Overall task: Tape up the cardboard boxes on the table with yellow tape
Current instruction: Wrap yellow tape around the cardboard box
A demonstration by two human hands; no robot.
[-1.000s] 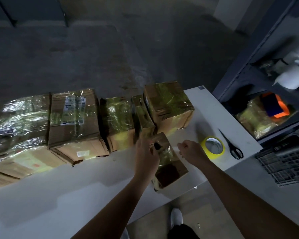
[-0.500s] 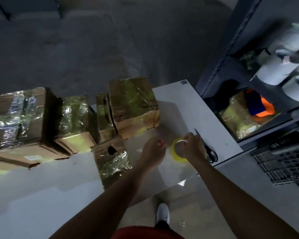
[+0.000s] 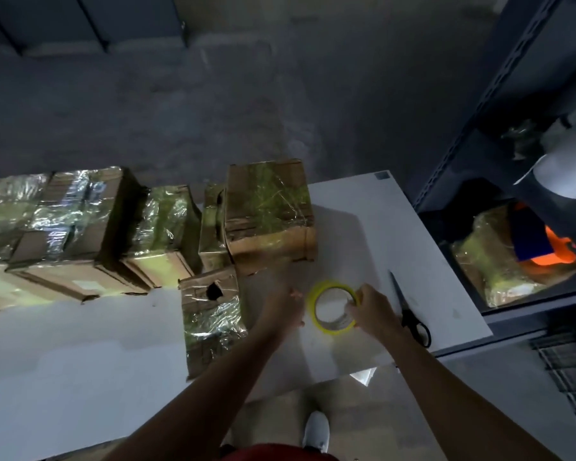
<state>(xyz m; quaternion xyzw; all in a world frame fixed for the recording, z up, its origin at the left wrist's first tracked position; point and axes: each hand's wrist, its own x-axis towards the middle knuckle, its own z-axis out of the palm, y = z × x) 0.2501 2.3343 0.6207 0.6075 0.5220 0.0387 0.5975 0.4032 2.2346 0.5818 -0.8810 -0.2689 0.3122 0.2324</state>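
The yellow tape roll (image 3: 316,301) is tilted up off the white table (image 3: 363,227), and my right hand (image 3: 373,311) grips its right rim. My left hand (image 3: 285,311) hovers just left of the roll, blurred, fingers loosely curled toward the roll's edge; I cannot tell whether it touches the tape. A small cardboard box (image 3: 210,317) wrapped in shiny yellow tape lies to the left of my left hand. A row of taped cardboard boxes (image 3: 266,207) runs along the table's far side.
Black scissors (image 3: 409,314) lie on the table right of my right hand. A dark metal shelf (image 3: 512,181) at the right holds a taped bundle, an orange and blue object and white rolls. The table's front edge is near my body.
The view has shifted right. My left hand left the small box and moved toward the tape roll. My right hand reached the roll, took hold of it and tilted it up.
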